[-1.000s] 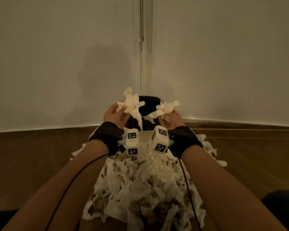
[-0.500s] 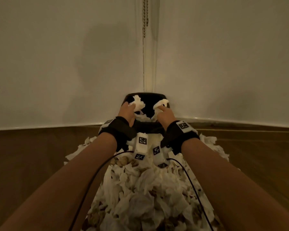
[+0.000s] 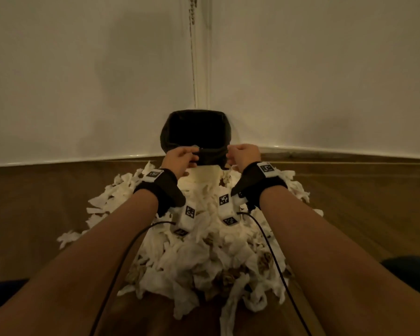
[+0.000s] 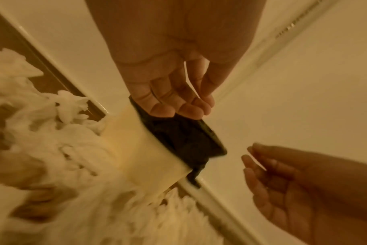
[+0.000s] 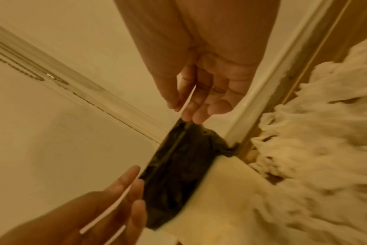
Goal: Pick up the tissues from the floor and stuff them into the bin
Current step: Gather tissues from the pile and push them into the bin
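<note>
Our left hand [image 3: 180, 157] and right hand [image 3: 244, 154] sit at the bin [image 3: 197, 132] rim, both grips loosely apart, empty; tissues [image 3: 204, 251] heaped on floor [image 3: 34, 214].

Two plain off-white walls [image 3: 83, 76] meet in a corner, where a thin beaded chain [image 3: 192, 44] hangs, above a white skirting strip [image 3: 349, 151] and brown wooden floor [image 3: 34, 209].
</note>
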The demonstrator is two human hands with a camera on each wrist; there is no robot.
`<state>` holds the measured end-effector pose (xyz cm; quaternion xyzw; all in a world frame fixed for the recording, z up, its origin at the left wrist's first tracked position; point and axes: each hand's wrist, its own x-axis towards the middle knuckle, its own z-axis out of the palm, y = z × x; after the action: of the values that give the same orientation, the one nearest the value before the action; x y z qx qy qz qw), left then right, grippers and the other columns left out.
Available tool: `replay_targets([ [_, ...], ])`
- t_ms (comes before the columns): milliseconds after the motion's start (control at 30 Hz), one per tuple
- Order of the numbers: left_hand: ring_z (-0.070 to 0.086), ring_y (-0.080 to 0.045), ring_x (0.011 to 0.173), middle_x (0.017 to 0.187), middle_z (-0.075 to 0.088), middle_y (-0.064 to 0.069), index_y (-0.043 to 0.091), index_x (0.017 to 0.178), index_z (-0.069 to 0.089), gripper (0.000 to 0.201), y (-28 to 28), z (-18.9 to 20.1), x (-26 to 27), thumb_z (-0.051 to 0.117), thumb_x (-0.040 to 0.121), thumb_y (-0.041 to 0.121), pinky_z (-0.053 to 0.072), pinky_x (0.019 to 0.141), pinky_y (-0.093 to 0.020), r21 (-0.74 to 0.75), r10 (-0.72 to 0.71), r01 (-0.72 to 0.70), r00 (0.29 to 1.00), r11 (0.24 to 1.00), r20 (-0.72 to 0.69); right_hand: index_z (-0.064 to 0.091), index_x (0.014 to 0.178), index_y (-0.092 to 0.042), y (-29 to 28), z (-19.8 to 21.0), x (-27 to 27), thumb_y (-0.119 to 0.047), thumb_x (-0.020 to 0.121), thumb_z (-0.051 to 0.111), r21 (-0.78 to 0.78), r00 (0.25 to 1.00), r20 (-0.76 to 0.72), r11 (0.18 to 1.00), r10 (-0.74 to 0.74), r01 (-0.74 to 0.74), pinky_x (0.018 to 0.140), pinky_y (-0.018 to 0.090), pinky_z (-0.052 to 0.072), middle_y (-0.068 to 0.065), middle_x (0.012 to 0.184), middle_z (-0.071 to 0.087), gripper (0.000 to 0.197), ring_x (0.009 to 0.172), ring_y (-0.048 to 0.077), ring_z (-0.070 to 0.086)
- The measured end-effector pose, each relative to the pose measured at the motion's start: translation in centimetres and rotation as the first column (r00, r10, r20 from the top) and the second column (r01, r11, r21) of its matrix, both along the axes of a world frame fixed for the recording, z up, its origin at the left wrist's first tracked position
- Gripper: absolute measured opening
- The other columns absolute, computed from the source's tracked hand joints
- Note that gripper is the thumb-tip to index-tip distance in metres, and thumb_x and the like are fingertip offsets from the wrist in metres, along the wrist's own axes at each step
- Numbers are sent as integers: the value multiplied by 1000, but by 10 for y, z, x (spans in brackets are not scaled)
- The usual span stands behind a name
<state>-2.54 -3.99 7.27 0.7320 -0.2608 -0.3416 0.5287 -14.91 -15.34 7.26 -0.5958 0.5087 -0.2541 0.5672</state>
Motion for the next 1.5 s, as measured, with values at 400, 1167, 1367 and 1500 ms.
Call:
replay_targets([
  [400, 57, -19, 105, 124, 58, -2, 28, 95, 69, 16, 57, -70, -41, 55, 89, 23, 49, 83, -28, 676, -645, 246, 628, 695, 435, 71, 103, -9, 47, -96, -56, -22, 94, 51, 36, 716, -605, 910, 348, -412, 89, 33, 50, 13, 118, 64, 26, 106, 29, 60],
  [1167, 42, -30, 118, 134, 35, -8, 24, 117, 50, 29, 77, -123, -64, 48, 92, 38, 43, 94, -40, 721, -671, 143, 519, 678, 529, 71, 103, -11, 59, -130, -67, -3, 92, 47, -180, 738, -650, 906, 182, -383, 97, 30, 42, 9, 121, 62, 27, 114, 26, 56],
  [1367, 28, -40, 132, 149, 15, -12, 40, 133, 33, 54, 75, -150, -66, 57, 85, 41, 34, 104, -47, 871, -835, 188, 431, 455, 343, 27, 145, -33, 74, -137, -71, -48, 85, 59, 119, 300, -851, 716, 430, -688, 114, 47, 16, 8, 153, 10, 70, 140, 38, 12],
  [1500, 51, -32, 116, 131, 47, -16, 9, 121, 55, 29, 70, -150, -65, 46, 94, 12, 44, 97, -36, 893, -868, 194, 386, 406, 311, 46, 137, -17, 78, -143, -72, -13, 97, 41, 81, 326, -842, 698, 429, -711, 107, 38, 36, 12, 146, 27, 40, 129, 34, 36],
])
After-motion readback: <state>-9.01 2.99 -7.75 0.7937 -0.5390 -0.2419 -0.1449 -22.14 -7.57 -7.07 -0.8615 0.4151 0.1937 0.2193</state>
